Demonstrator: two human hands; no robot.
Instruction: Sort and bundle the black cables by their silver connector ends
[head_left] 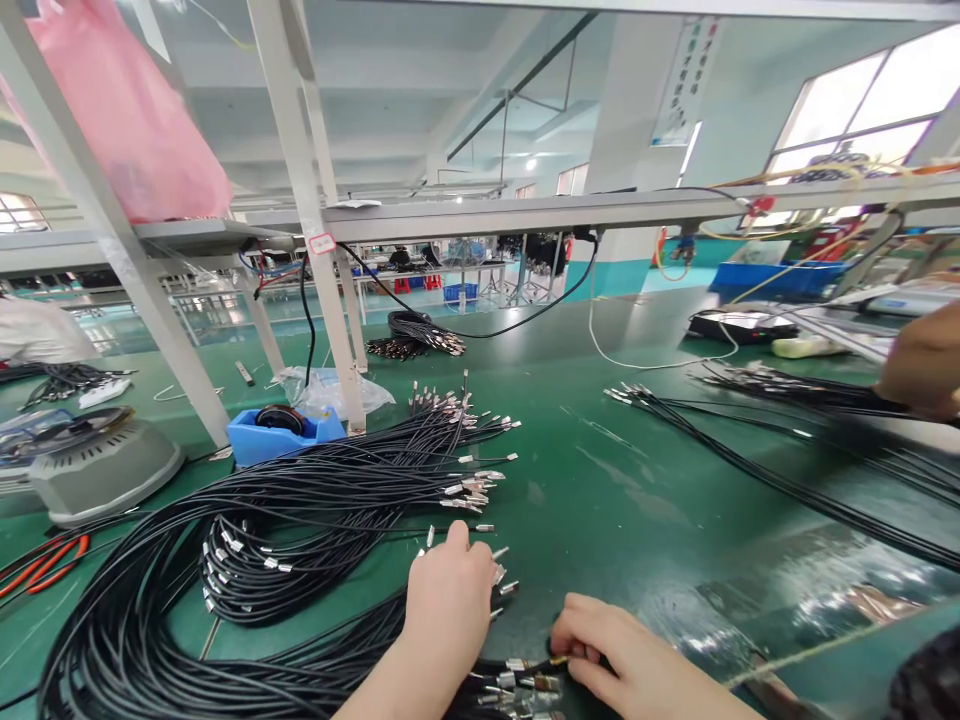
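A big heap of black cables [300, 520] with silver metal ends covers the green table [615, 480] at the left. My left hand [448, 605] rests on cable ends near the front edge, fingers curled around several of them. My right hand [622, 660] pinches a cable end [551, 663] with a gold tip between thumb and fingers. More silver connectors [525, 690] lie just below both hands.
Another cable bundle [787, 470] runs across the right side, where another person's hand [926, 360] reaches in. A blue tray [281, 432] stands by a white frame post [330, 300]. A grey round device [97, 465] and red-handled pliers [45, 565] lie at left.
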